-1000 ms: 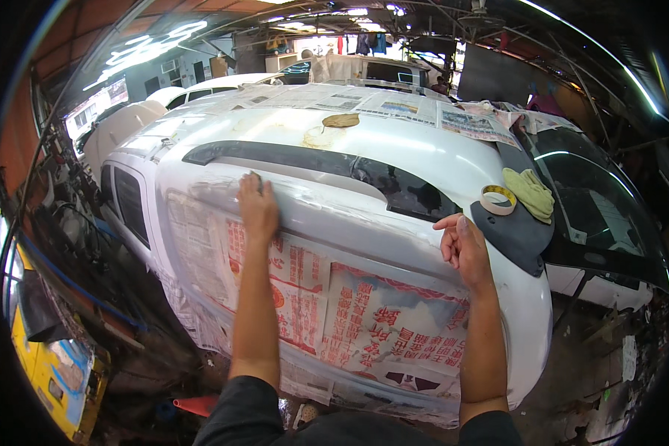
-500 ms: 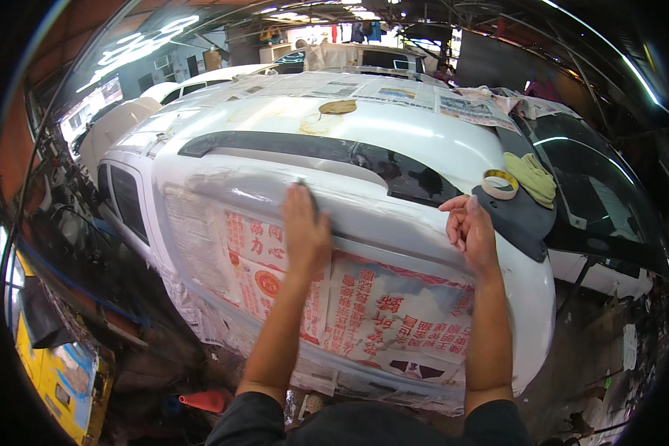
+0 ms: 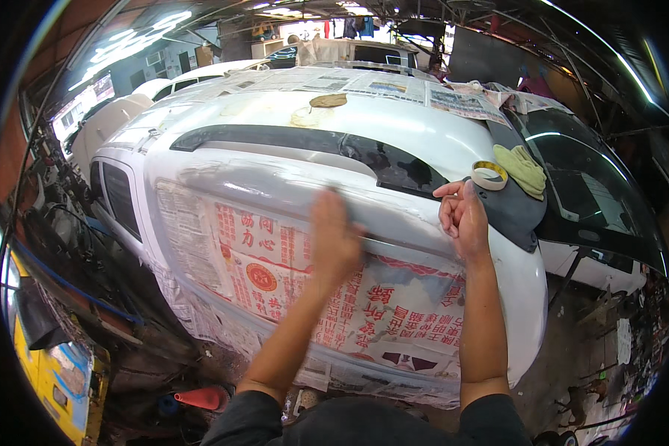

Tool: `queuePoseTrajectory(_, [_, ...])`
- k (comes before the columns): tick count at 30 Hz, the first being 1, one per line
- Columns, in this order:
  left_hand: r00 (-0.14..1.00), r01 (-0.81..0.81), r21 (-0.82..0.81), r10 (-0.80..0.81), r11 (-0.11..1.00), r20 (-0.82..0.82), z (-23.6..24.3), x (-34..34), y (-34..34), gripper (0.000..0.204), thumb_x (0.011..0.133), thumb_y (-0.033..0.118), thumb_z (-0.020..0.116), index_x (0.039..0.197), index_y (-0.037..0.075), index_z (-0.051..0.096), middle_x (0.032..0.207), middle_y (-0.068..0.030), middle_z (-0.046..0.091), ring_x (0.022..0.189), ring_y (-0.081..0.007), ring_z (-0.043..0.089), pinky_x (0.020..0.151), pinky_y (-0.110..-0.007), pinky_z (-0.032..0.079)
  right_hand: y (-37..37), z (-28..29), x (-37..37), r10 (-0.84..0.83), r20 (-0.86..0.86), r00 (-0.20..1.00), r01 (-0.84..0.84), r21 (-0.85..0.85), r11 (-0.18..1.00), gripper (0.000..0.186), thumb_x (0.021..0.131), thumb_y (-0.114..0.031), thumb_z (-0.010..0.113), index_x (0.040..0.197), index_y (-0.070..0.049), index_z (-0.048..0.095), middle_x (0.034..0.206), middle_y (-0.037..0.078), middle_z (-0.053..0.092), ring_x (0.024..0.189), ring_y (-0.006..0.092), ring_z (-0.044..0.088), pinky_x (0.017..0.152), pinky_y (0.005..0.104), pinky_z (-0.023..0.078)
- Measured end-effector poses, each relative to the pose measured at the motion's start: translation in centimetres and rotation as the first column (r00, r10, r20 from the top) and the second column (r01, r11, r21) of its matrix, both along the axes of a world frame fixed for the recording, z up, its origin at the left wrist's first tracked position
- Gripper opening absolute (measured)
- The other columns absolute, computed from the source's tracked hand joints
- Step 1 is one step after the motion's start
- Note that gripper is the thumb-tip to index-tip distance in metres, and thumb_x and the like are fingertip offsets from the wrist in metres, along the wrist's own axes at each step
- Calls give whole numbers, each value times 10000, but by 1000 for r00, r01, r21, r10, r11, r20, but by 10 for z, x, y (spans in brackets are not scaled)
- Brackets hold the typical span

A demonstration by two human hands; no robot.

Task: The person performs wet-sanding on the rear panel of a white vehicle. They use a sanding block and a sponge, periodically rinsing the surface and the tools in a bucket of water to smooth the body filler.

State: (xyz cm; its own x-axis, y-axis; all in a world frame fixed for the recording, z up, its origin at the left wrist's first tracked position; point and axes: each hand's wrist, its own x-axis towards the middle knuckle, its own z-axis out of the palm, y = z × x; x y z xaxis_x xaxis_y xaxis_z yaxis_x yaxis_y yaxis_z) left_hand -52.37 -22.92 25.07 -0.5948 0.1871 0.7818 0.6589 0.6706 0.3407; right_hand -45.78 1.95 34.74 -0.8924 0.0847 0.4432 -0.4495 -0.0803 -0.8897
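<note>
My left hand (image 3: 333, 241), smeared by motion, lies palm down on the grey-coated strip (image 3: 264, 186) along the white car's (image 3: 394, 119) upper side. A dark flat pad (image 3: 336, 190) shows at its fingertips; the rest is under the hand, and its exact kind cannot be made out. My right hand (image 3: 462, 217) is raised by the right end of the strip, palm turned inward. Its fingers are loosely curled and apart, with nothing seen in them. Below the strip, newspaper sheets (image 3: 305, 290) with red print cover the car's side.
Near my right hand, a tape roll (image 3: 490, 175) and a yellow-green cloth (image 3: 520, 171) rest on a dark panel. A brown dry leaf-like piece (image 3: 328, 100) lies on the roof. An orange cone (image 3: 203, 398) stands at lower left, beside a yellow panel (image 3: 52, 386).
My left hand has slid right along the grey strip with the dark pad. The right hand keeps nearly the same pose. The whole view has shifted slightly.
</note>
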Motion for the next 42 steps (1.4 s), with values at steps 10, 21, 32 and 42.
queuePoseTrajectory(10, [744,651,24,-644,759,180,-12,142,30,673,1040,306,506,1558,-60,279,1628,-275,260,1528,-419,232,1245,-502,193,-4,-18,18,-236,-98,967,255,439,862,462,1083,-427,453,1162,-10,635,874,77,657,719,136,597,670,284,500])
queuePoseTrajectory(21, [291,-508,142,14,850,957,-286,290,-219,498,1054,293,436,1390,-68,504,1320,-305,592,1244,-409,578,1052,-448,435,-79,2,-57,507,-351,787,533,801,-272,804,1004,-624,400,1542,-26,380,1644,128,320,1550,253,231,1277,469,149])
queuePoseTrajectory(32, [-72,-965,3,-275,262,959,-412,415,-315,617,1090,429,311,1259,-98,585,1223,-351,624,1179,-501,581,998,-515,442,-278,-12,-196,628,-295,720,544,802,-247,823,1029,-621,346,1558,9,329,1657,157,276,1552,275,217,1274,446,163])
queuePoseTrajectory(42, [4,-980,43,-200,193,980,-394,416,-308,636,1088,440,296,1257,-101,586,1233,-358,616,1191,-504,572,1010,-514,436,-421,-24,-285,646,-290,706,564,782,-265,802,1029,-598,349,1569,-5,324,1675,135,249,1562,261,192,1277,454,138])
